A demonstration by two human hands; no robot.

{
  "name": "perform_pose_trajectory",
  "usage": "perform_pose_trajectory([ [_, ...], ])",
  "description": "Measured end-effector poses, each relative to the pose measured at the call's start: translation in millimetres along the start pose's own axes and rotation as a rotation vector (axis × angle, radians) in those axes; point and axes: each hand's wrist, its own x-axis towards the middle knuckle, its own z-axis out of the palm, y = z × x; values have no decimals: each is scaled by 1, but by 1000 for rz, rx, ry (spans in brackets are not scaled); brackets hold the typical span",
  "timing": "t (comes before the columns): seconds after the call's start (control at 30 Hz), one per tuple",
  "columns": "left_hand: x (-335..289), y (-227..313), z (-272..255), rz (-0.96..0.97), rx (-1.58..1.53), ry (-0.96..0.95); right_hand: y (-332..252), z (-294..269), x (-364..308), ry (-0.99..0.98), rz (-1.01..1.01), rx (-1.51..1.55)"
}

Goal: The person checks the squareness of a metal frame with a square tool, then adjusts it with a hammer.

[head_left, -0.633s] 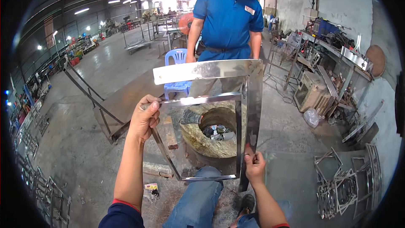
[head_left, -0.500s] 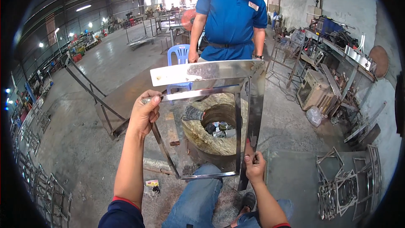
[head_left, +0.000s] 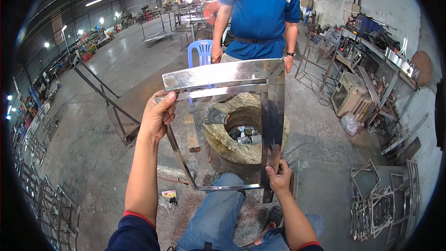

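In front of me I hold up a rectangular metal frame (head_left: 227, 187) of slim shiny bars. My left hand (head_left: 159, 114) is closed round its upper left corner. A large L-shaped metal square (head_left: 218, 75) lies along the frame's top and right sides, its wide top arm just above the frame's top bar. My right hand (head_left: 279, 177) grips the lower part of the square's upright leg, thumb on the front face. The leg covers much of the frame's right bar, so I cannot tell whether my right fingers also touch the frame.
Beyond the frame stands a round, hollow yellowish drum (head_left: 218, 144) with litter inside and a dark glove (head_left: 215, 116) on its rim. A person in a blue shirt (head_left: 260, 11) stands facing me, near a blue plastic chair (head_left: 200, 49). Small metal frames (head_left: 374, 211) lie at right.
The square has shifted left and down against the frame, narrowing the gaps along the top and right bars. My right hand moved slightly up with it; my left keeps its hold.
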Motion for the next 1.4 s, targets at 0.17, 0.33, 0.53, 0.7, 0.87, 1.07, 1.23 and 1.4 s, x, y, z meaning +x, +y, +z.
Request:
perform_pose_trajectory([
  [0.17,1,2,-7,-34,11,-66,2,-1,-3,-3,-21,-45],
  [0.33,-3,4,3,8,6,-21,5,-1,-4,5,-24,-50],
  [0.53,-3,3,-1,-6,-15,-44,4,-4,-6,12,-61,-120],
  [0.7,-5,6,-3,4,-25,-46,9,-4,-9,-21,-53,-119],
  [0.87,-7,10,2,16,-32,-65,20,-4,-13,-17,-89,-112],
  [1.07,-15,14,5,-2,-17,-15,15,-7,-14,-68,-73,-87],
  [1.23,-18,19,12,12,-44,-35,3,-8,-15,-116,-48,-10],
  [1.4,-18,20,19,12,-62,-39,-1,-8,-16,-120,-15,33],
])
